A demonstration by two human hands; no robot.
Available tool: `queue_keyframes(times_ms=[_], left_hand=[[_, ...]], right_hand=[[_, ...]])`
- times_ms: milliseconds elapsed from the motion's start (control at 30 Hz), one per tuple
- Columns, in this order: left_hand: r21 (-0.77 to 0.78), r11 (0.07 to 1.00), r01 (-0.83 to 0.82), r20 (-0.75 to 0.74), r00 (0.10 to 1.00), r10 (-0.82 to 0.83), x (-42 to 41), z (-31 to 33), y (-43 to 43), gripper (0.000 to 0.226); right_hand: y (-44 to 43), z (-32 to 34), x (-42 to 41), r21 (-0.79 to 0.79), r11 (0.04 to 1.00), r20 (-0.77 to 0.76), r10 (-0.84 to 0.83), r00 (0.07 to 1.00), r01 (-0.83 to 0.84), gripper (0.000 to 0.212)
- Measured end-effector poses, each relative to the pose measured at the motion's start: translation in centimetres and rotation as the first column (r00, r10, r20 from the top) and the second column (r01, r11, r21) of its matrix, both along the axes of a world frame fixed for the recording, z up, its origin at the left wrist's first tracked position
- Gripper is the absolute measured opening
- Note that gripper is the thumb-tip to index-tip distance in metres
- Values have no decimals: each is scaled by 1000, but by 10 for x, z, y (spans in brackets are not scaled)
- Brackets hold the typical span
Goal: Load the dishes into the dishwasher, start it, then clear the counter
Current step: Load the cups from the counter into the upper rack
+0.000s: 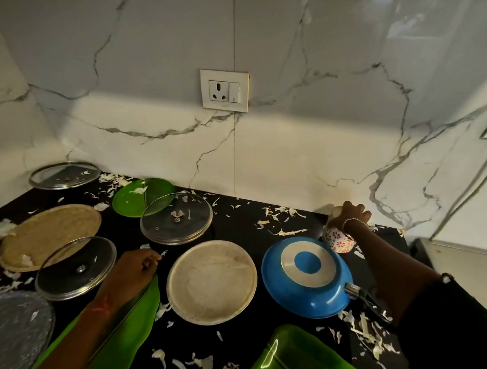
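Observation:
My right hand (pixel 352 214) reaches to the back of the black counter (pixel 239 223) and grips the top of a white cup with red flowers (pixel 340 242). My left hand (pixel 137 268) holds the far end of a long green leaf-shaped tray (pixel 122 324). Between my hands lie a beige round plate (pixel 212 282) and an upside-down blue frying pan (pixel 306 276). Further back sit a glass lid (pixel 176 218) and a green plate (pixel 141 196). Another glass lid (pixel 76 268) leans on a woven beige plate (pixel 49 233).
A third glass lid (pixel 64 175) sits in the far left corner. A glass platter (pixel 11 334) lies at the left edge and a green rectangular dish (pixel 298 359) at the front. White vegetable peelings (pixel 280 219) are scattered everywhere. A wall socket (pixel 225 90) is on the marble backsplash.

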State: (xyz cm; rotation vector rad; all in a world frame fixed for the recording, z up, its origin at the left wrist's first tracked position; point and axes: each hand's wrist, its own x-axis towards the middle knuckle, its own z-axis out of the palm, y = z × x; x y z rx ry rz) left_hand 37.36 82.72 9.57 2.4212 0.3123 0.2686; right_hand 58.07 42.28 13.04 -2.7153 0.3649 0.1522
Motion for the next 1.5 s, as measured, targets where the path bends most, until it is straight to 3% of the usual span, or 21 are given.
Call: queue_keyframes(times_ms=[167,433,700,900,1067,1233,1500], left_hand=[[-10,998,61,12,998,-61,4,0,-6,17],[13,975,220,70,973,-220,-2,5,-45,15],[34,881,471,131,872,-471,-33,12,-130,13],[-39,717,696,111,716,-689,-59,22,-226,13],[-61,508,859,158,511,-845,-105,20,-330,13],[-121,221,968,160,238,-958,-169,6,-431,13],[-78,-238,968,-65,-243,-968,-316,-61,-542,41]], right_hand=[[-5,9,-8,16,1000,90,21,996,-22,64],[-7,47,-66,53,996,220,60,974,-73,85],[-30,68,-202,14,998,271,49,961,-55,91],[-69,69,-321,34,999,242,-45,969,38,93],[-117,50,-420,63,974,188,-227,956,219,90],[-165,20,-519,67,903,178,-429,886,424,90],[-250,-44,-684,90,722,81,-692,717,686,81]])
